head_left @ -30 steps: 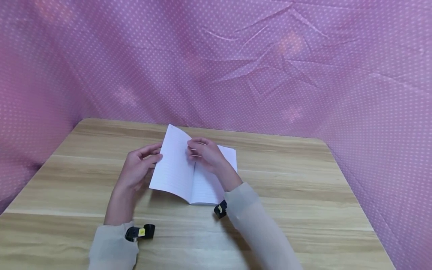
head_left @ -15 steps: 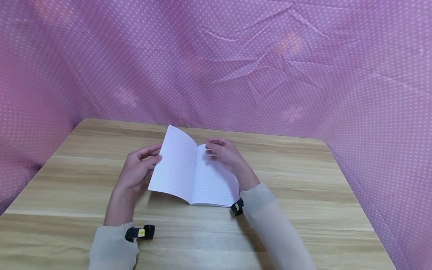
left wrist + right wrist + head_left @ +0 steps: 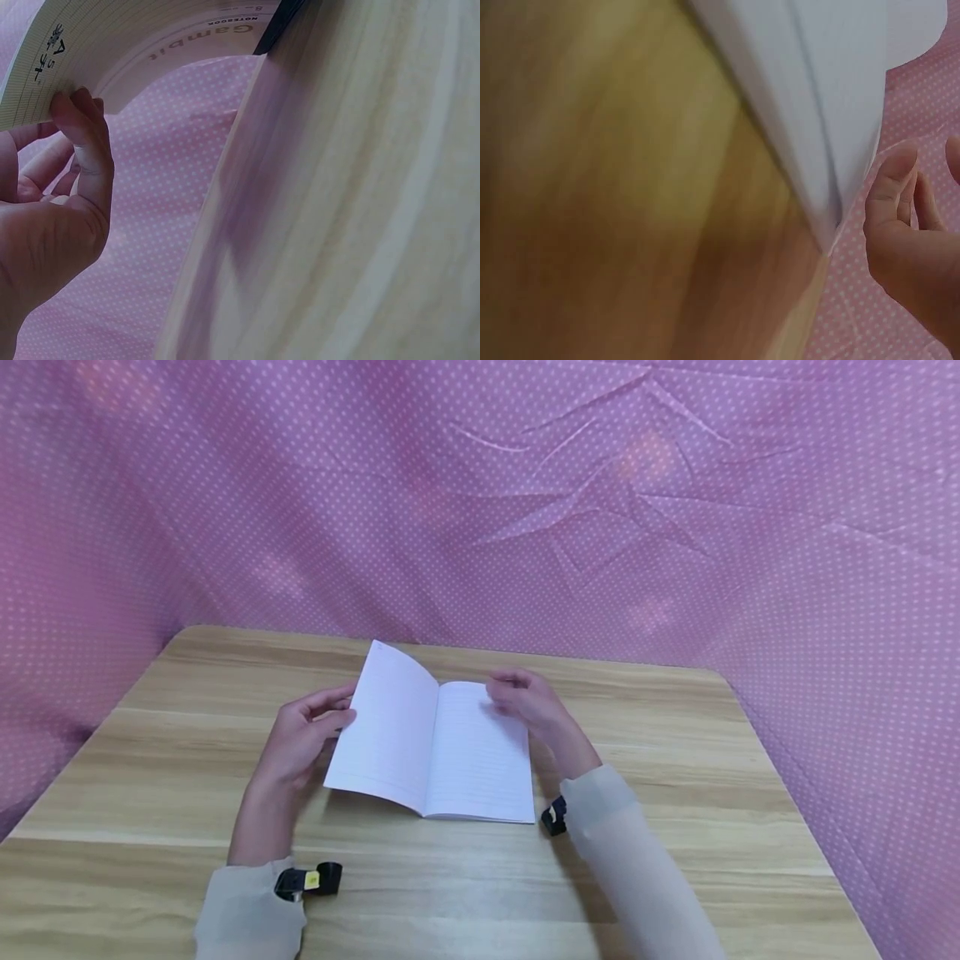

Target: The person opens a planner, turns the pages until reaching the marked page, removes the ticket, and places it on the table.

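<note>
An open notebook (image 3: 480, 752) with white lined pages lies on the table, its left side raised at a slant. My left hand (image 3: 300, 735) pinches the outer edge of that raised side, thumb on the page. In the left wrist view the notebook's cover (image 3: 187, 34) shows printed lettering, and the left hand (image 3: 60, 202) grips its edge. Over the top right corner of the right page is my right hand (image 3: 532, 706), fingers loosely bent. The right wrist view shows the right hand (image 3: 911, 232) beside the pages (image 3: 810, 97), with nothing between thumb and fingers.
The wood-grain table (image 3: 675, 793) spreads out around the notebook. A pink dotted cloth (image 3: 480, 510) hangs behind it and at both sides. Each sleeve cuff carries a small black camera, such as the left camera (image 3: 309, 881).
My right hand has moved right, from the raised left page across to the right page's far corner, uncovering the right page. The left hand keeps its grip, and the left side has lowered slightly.
</note>
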`<state>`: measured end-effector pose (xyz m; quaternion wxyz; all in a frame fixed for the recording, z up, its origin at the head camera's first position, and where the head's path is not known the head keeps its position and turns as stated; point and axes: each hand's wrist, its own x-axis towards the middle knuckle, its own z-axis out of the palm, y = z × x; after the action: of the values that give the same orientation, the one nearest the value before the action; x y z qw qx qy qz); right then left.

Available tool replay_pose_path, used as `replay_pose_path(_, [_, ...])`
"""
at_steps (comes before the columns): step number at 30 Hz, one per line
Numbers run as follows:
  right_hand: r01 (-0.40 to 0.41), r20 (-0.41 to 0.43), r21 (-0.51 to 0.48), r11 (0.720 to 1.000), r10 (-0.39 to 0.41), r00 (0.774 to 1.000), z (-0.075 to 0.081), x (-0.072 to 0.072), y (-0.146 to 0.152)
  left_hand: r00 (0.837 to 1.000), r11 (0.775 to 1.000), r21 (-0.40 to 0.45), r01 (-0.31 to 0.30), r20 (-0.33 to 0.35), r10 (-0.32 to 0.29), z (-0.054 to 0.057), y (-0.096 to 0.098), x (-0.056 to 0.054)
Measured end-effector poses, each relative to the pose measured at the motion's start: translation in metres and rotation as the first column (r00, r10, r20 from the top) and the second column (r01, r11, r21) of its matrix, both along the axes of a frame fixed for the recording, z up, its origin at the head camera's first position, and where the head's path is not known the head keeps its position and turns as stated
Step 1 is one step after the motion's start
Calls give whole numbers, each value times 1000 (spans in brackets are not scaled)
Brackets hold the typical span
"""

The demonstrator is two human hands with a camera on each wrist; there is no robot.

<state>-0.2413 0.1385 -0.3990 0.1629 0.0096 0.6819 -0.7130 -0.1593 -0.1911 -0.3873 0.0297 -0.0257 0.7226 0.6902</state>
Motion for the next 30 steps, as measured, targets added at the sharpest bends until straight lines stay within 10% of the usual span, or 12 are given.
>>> replay_pose_path(13, [-35, -35, 341, 940, 50, 998, -17, -14, 23, 1000, 1000, 21, -4, 9, 4, -1, -1, -1])
replay_pose_path(26, [-9, -146, 646, 763, 135, 980, -20, -14, 18, 1000, 1000, 28, 7, -10, -6, -2, -1, 0])
replay_pose_path(30, [18, -176, 666, 746, 134, 975, -20, -15, 15, 1000, 1000, 18, 8, -21, -7, -1, -1, 0])
